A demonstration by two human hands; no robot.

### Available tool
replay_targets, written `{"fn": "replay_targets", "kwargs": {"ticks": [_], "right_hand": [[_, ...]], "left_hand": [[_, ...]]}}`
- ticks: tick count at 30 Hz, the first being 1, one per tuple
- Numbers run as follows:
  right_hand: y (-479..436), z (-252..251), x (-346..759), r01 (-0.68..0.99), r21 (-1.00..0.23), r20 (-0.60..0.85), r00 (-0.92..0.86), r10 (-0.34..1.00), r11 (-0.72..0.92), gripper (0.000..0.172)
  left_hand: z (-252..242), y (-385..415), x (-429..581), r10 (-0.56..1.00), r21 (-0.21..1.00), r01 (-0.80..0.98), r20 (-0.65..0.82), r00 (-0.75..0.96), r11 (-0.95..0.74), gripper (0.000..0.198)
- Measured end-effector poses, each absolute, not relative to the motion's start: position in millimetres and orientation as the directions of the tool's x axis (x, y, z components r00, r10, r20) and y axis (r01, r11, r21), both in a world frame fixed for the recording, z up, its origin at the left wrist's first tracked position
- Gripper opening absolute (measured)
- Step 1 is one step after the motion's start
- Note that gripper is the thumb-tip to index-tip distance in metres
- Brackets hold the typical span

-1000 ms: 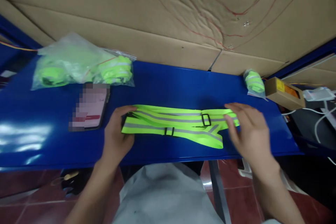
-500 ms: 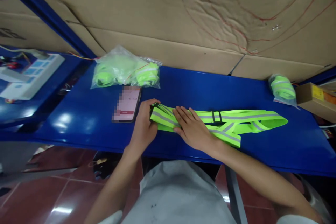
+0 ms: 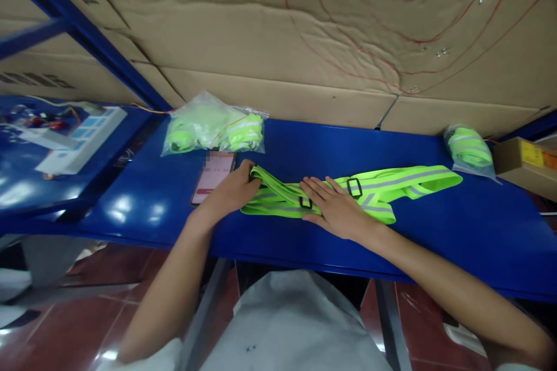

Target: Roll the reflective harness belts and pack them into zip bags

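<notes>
A neon-green reflective strap vest with grey stripes and black buckles lies stretched across the blue table. My left hand pinches the vest's left end, fingers closed round the folded straps. My right hand lies flat on the middle of the vest, fingers stretched out and pointing left, pressing the straps down near a black buckle.
A phone lies just left of my left hand. Behind it sits a clear bag of green vests. One bagged rolled vest and a cardboard box are at the far right. Cardboard sheets line the back.
My right hand came from the vest's right end to its middle and now lies flat there. The left hand keeps its grip on the left end. The camera view shifted left.
</notes>
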State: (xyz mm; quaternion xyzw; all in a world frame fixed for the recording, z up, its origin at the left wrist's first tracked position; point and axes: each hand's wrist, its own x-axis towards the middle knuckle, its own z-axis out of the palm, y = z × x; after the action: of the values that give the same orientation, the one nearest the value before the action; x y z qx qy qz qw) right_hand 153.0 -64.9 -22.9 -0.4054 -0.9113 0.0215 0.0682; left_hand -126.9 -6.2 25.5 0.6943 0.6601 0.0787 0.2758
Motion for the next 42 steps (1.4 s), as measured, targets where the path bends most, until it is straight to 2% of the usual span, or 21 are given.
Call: {"fn": "replay_targets", "kwargs": {"ticks": [4, 6, 9, 11, 14, 17, 19, 21, 24, 27, 30, 35, 40, 42], "right_hand": [[-69.4, -20.0, 174.5, 0.710, -0.013, 0.137, -0.696, 0.704, 0.704, 0.093], [-73.8, -16.0, 181.6, 0.720, 0.044, 0.156, -0.690, 0.707, 0.693, 0.084], [-79.0, -8.2, 189.2, 0.742, 0.128, 0.165, -0.670, 0.724, 0.658, 0.052], [-80.1, -3.7, 193.5, 0.751, 0.154, 0.158, -0.660, 0.735, 0.642, 0.040], [-78.7, 0.8, 197.4, 0.769, 0.163, 0.153, -0.639, 0.754, 0.618, 0.038], [-74.3, 5.2, 196.1, 0.791, 0.169, 0.112, -0.608, 0.786, 0.588, 0.034], [-69.6, 9.4, 193.2, 0.803, 0.149, 0.077, -0.591, 0.803, 0.577, 0.032], [-63.7, 13.9, 190.5, 0.811, 0.101, 0.060, -0.583, 0.810, 0.576, 0.031], [-55.3, 19.4, 188.6, 0.819, 0.003, 0.054, -0.572, 0.818, 0.573, 0.030], [-50.7, 22.0, 189.0, 0.837, -0.060, 0.030, -0.543, 0.839, 0.543, 0.028], [-49.7, 22.3, 191.4, 0.841, -0.052, 0.014, -0.539, 0.842, 0.539, 0.028], [-46.4, 24.5, 203.2, 0.779, -0.036, -0.035, -0.627, 0.778, 0.626, 0.033], [-38.2, 37.3, 217.7, 0.764, -0.158, -0.117, -0.643, 0.757, 0.625, 0.050], [-31.7, 44.8, 220.6, 0.789, -0.213, -0.155, -0.610, 0.777, 0.577, 0.047]], "left_hand": [[27.1, 3.2, -127.1, 0.944, 0.492, 0.868, -0.315, 0.098, 0.074, 0.045], [26.0, 6.5, -128.1, 0.934, 0.521, 0.851, -0.334, 0.124, 0.073, 0.042], [23.1, 13.7, -129.8, 0.922, 0.560, 0.826, -0.349, 0.171, 0.059, 0.036], [21.5, 20.4, -129.5, 0.918, 0.564, 0.824, -0.348, 0.189, 0.044, 0.033], [21.4, 29.2, -126.7, 0.930, 0.560, 0.828, -0.297, 0.216, -0.013, 0.037], [24.0, 27.4, -123.7, 0.940, 0.577, 0.814, -0.231, 0.251, -0.076, 0.054], [26.8, 16.7, -122.2, 0.942, 0.608, 0.786, -0.191, 0.276, -0.107, 0.064], [29.9, -0.8, -120.4, 0.947, 0.620, 0.762, -0.090, 0.307, -0.189, 0.071], [33.3, -29.1, -116.4, 0.918, 0.520, 0.773, 0.057, 0.392, -0.363, 0.078], [31.6, -42.6, -112.6, 0.891, 0.338, 0.837, 0.011, 0.454, -0.430, 0.082], [26.4, -36.6, -110.2, 0.872, 0.159, 0.860, 0.017, 0.489, -0.485, 0.079], [32.4, -19.4, -99.1, 0.812, -0.077, 0.811, 0.026, 0.583, -0.580, 0.085], [45.0, -11.8, -84.2, 0.767, -0.139, 0.755, -0.114, 0.631, -0.641, 0.077], [44.7, -8.6, -83.3, 0.763, -0.147, 0.748, -0.120, 0.636, -0.647, 0.073]]}}
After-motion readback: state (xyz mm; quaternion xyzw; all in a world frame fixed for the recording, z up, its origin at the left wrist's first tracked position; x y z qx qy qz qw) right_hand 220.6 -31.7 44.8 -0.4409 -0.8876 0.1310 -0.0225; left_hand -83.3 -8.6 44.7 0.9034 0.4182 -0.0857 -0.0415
